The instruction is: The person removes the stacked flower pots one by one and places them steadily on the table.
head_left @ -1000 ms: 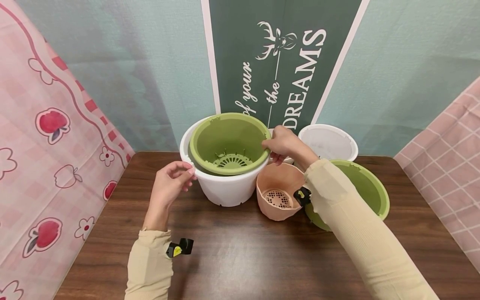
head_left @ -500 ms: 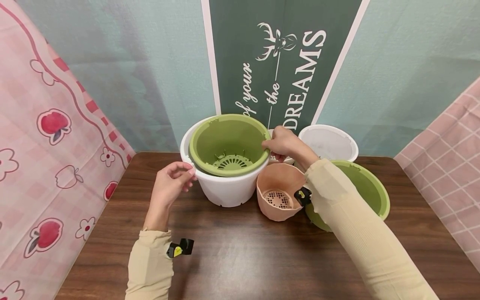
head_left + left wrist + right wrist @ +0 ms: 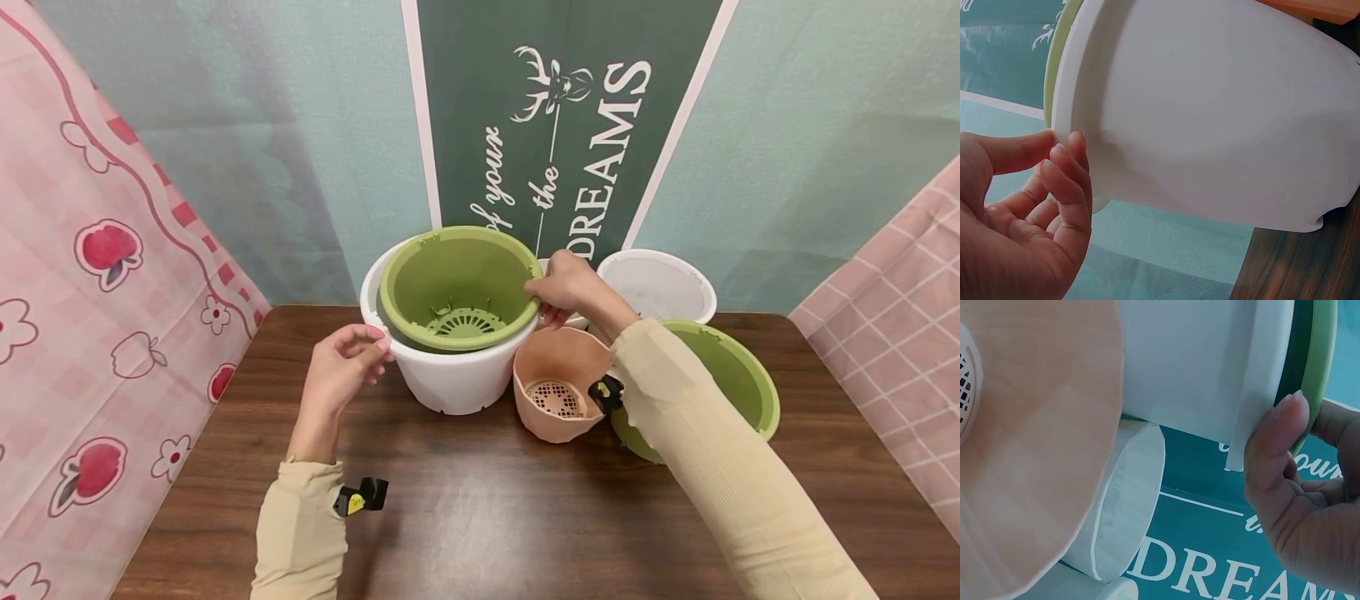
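Observation:
A green plastic flowerpot (image 3: pixel 461 271), slotted at its base, sits tilted inside a larger white flowerpot (image 3: pixel 457 385), its rim standing above the white one on the right. My left hand (image 3: pixel 341 362) pinches the white pot's rim at the front left; in the left wrist view thumb and fingertips meet on that rim. On the far side, my right hand (image 3: pixel 564 287) grips the green pot's right rim between thumb and fingers. In the right wrist view a dark gap shows between the green rim (image 3: pixel 1319 356) and the white wall (image 3: pixel 1191 362).
Right of the white pot stands a peach pot (image 3: pixel 551 425) with a grid base. A second green pot (image 3: pixel 731 375) lies partly behind my right sleeve. At the back right is another white pot (image 3: pixel 660 283), with a smaller white one (image 3: pixel 1129 500) behind the peach pot.
The green pot dips very slightly half a second ago and is back at about its earlier height. Both hands keep their holds and places.

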`<control>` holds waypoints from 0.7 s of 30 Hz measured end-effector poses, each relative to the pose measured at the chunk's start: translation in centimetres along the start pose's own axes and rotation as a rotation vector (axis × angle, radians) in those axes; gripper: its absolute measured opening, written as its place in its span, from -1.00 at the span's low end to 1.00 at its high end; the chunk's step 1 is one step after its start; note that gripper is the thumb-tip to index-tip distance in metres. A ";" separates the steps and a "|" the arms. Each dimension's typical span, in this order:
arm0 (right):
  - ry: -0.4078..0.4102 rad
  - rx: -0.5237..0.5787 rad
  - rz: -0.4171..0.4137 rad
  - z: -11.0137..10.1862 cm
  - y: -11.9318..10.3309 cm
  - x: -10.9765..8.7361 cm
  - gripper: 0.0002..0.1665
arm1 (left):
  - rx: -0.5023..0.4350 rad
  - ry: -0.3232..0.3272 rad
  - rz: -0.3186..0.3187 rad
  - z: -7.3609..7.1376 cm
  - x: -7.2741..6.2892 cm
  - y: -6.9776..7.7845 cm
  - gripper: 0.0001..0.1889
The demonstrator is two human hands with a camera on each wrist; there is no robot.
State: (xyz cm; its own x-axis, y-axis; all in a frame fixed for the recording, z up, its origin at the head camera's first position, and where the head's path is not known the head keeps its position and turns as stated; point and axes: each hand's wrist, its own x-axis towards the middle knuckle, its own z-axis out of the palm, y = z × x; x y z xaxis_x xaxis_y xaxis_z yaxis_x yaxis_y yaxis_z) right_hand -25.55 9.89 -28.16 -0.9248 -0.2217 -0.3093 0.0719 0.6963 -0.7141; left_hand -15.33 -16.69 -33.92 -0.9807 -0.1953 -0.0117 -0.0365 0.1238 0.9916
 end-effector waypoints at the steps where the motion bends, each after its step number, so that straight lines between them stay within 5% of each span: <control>1: 0.000 0.003 0.002 0.0 0.0 0.0 -0.74 | -0.001 0.000 -0.001 0.0 0.0 0.0 -0.83; 21: -0.031 0.209 0.044 0.0 0.0 -0.1 -0.81 | 0.010 0.005 0.008 0.1 0.0 0.0 -0.93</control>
State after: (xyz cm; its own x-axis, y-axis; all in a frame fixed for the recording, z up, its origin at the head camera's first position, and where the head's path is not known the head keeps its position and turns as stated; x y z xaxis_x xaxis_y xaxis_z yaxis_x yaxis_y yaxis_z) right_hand -25.50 9.88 -28.11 -0.9074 -0.2177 -0.3596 0.1905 0.5495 -0.8134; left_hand -15.35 -16.59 -33.97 -0.9800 -0.1989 -0.0031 -0.0305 0.1346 0.9904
